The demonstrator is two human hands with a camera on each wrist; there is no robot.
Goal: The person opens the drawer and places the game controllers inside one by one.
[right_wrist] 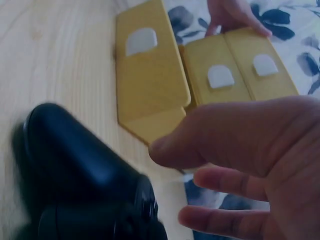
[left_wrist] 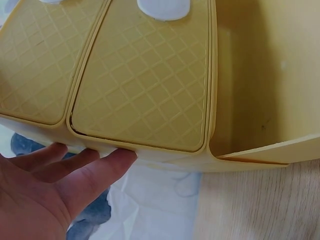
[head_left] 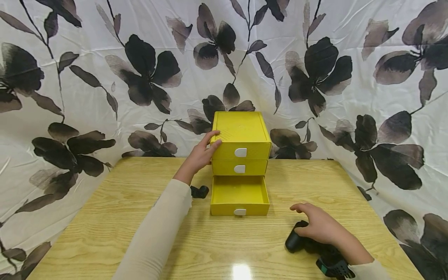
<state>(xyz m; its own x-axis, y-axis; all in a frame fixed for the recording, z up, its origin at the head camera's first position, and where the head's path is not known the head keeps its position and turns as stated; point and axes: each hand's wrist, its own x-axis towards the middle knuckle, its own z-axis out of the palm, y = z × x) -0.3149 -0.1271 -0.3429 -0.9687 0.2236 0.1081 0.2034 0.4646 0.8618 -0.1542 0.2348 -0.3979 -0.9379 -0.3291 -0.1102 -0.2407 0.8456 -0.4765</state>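
Note:
A yellow drawer unit (head_left: 241, 151) with white tabs stands at the table's back. Its bottom drawer (head_left: 240, 210) is pulled out, with its bare inside showing; the two drawers above are closed. My left hand (head_left: 203, 153) rests on the unit's upper left edge. In the left wrist view, its extended fingers (left_wrist: 95, 175) touch the unit's side. Low on the right, my right hand (head_left: 320, 225) hovers with loosely bent fingers, apart from the drawer. Beneath it is a black object with a rounded grip (right_wrist: 75, 150), resembling a game controller; the hand hides part of it.
The wooden table (head_left: 133, 217) stretches to both sides of the unit. A white cloth (head_left: 245, 70) with dark flowers hangs behind it. Under my left wrist a small black object (head_left: 200, 191) shows. A black strap (head_left: 334, 268) sits at my right wrist.

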